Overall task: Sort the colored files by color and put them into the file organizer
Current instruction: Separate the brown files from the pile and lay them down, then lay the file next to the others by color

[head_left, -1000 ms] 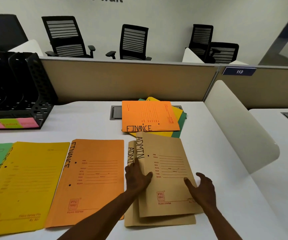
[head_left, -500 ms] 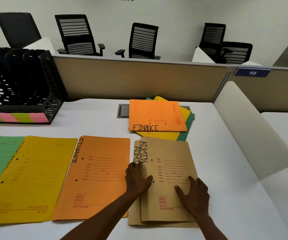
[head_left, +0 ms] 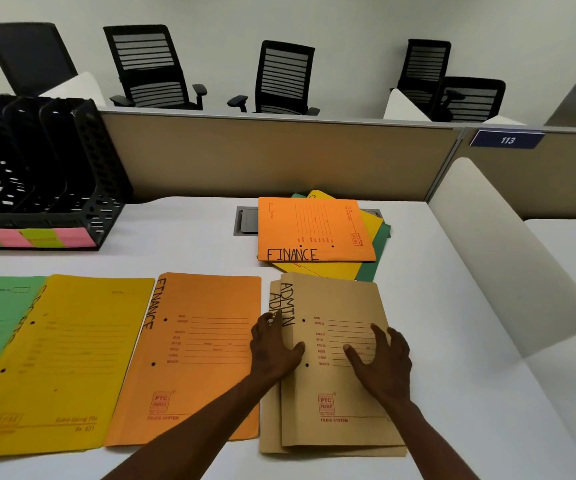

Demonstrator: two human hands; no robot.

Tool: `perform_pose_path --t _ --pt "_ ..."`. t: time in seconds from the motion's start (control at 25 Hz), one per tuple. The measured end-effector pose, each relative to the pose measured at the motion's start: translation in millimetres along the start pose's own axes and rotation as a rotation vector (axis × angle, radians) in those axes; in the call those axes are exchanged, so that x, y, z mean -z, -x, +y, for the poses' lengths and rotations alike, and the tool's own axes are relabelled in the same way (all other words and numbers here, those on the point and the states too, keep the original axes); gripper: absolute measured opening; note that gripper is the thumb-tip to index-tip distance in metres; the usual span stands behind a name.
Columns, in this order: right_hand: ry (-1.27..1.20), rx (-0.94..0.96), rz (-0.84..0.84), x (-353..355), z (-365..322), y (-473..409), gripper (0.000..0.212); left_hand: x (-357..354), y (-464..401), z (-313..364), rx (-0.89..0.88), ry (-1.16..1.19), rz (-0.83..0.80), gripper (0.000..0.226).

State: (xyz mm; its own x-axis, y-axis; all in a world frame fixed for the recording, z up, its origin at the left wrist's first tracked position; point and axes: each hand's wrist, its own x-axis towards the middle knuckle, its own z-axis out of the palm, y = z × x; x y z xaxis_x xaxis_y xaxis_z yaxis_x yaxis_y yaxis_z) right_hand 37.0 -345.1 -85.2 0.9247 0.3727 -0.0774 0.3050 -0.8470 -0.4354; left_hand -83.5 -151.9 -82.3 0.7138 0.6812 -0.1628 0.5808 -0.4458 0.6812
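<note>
Both hands had slid the top brown ADMIN file point(head_left: 340, 362) straighter onto the brown one under it. Left hand point(head_left: 272, 349) pressed its left edge, right hand point(head_left: 381, 362) lay flat and open on top, gripping nothing. That color looked sorted; the file organizer point(head_left: 37, 174) waited far left.

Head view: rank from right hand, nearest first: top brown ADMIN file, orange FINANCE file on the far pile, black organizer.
1. Top brown ADMIN file: under the right hand, touching.
2. Orange FINANCE file: ahead, atop the far pile.
3. Black organizer: far left corner.
</note>
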Motion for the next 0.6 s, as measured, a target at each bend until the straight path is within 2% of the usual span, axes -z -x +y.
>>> perform_pose_path --t 0.12,0.32,0.6 --pt "0.069 0.057 -0.065 -1.4 -14.9 -23.2 0.085 2.9 -10.4 -0.7 -0.002 -0.007 -0.043 0.086" --pt "0.122 0.019 -0.188 -19.3 -18.1 -33.4 0.085 3.5 -19.0 -7.5 -0.012 0.018 -0.093 0.085" --pt "0.057 0.040 -0.145 -29.3 -21.7 -31.0 0.081 3.1 -26.4 -8.7 -0.016 0.044 -0.082 0.085"
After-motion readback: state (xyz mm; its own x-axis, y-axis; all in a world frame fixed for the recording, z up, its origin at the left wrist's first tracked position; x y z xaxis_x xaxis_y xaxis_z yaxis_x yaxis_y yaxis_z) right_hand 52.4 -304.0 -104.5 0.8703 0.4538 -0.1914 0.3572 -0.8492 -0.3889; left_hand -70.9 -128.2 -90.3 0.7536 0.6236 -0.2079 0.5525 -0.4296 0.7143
